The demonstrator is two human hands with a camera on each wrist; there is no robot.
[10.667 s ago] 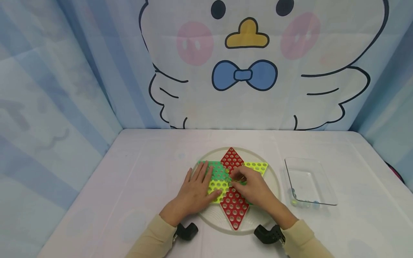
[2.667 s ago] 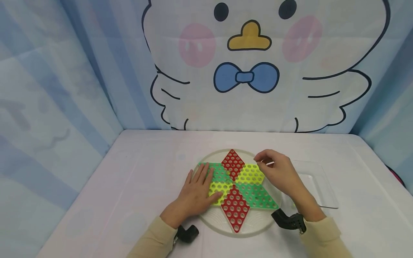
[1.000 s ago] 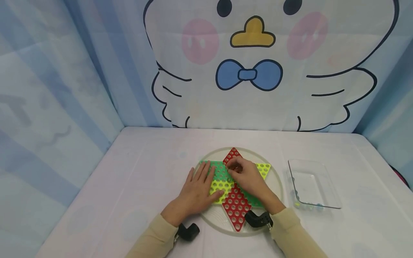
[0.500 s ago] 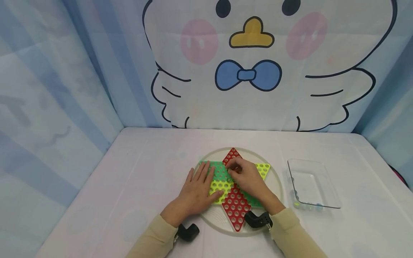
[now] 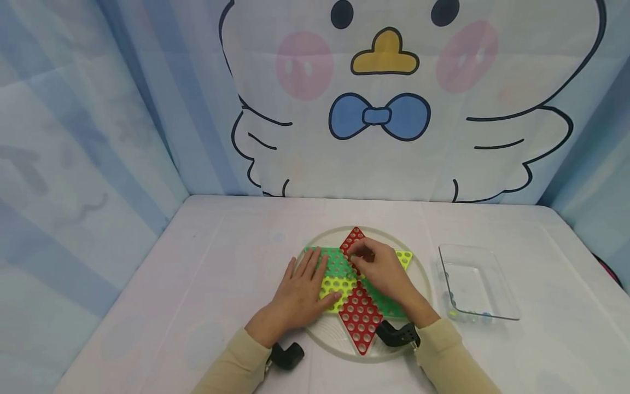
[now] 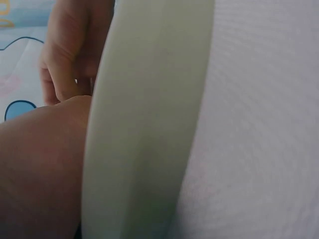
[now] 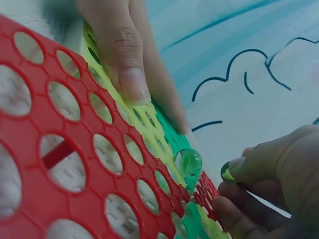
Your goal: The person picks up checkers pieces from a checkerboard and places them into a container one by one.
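A star-shaped Chinese checkers board [image 5: 360, 323] with red, yellow and green perforated sections lies on a round cream base [image 5: 325, 340]. My left hand [image 5: 297, 293] rests on its left side, fingers spread straight over the green and yellow sections. Above the board's centre, my right hand [image 5: 386, 273] pinches a small marble [image 7: 228, 172] with a yellow-green core between thumb and fingers. A clear marble with green inside [image 7: 189, 162] sits on the board near the centre in the right wrist view. The left wrist view is mostly filled by the base's rim [image 6: 144, 119].
To the right of the board stands a clear rectangular tray [image 5: 479, 303], with several marbles [image 5: 486, 316] along its near side. The table [image 5: 221, 262] has a pale cloth on it. Printed curtains [image 5: 295, 153] hang behind and at both sides.
My right hand came from beside the tray over to the board's centre within the last few seconds. Since half a second ago it has shifted slightly to the right. The left hand stayed in place.
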